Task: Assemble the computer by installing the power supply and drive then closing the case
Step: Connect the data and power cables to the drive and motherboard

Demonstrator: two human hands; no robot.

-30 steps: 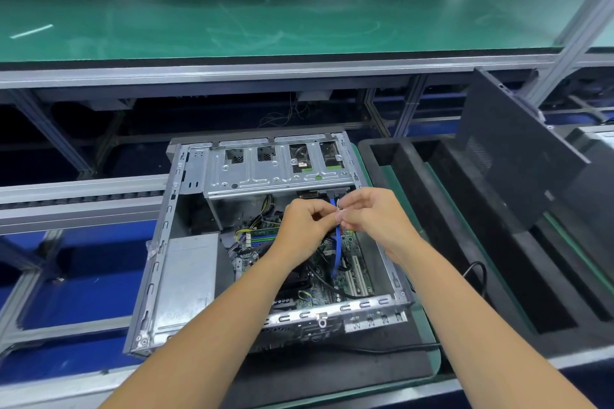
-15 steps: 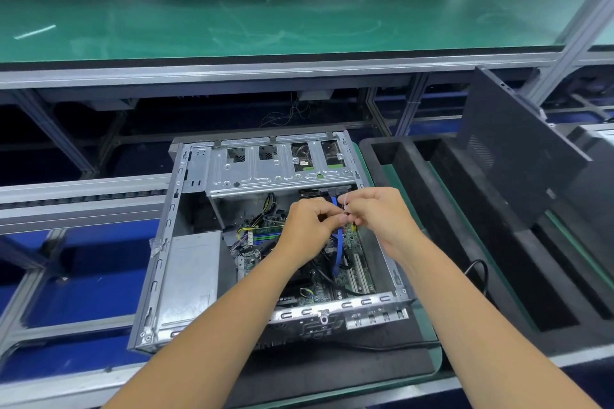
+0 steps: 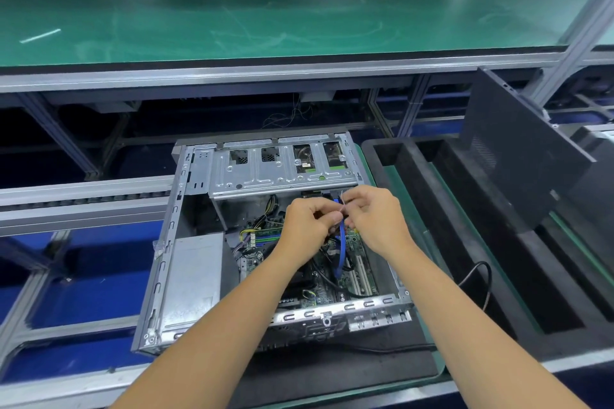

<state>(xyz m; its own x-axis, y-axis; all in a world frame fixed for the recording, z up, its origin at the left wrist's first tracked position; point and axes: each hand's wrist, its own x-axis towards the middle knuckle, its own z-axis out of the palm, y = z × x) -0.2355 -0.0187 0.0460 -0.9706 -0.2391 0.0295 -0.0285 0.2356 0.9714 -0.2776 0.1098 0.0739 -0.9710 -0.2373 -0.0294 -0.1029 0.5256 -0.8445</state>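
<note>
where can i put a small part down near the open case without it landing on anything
The green shelf above the computer case is mostly bare, apart from two thin pale strips. The black mat in front of the case has room too. Inside the case is crowded: both hands, left hand and right hand, work at the blue cable over the motherboard.

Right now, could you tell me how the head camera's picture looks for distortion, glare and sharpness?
Head view: wide-angle bending curves the green shelf and frame rails; soft glare streaks that shelf; the open case and both hands, left hand and right hand, are fairly sharp, while the boxes along the top edge are blurred.
</note>
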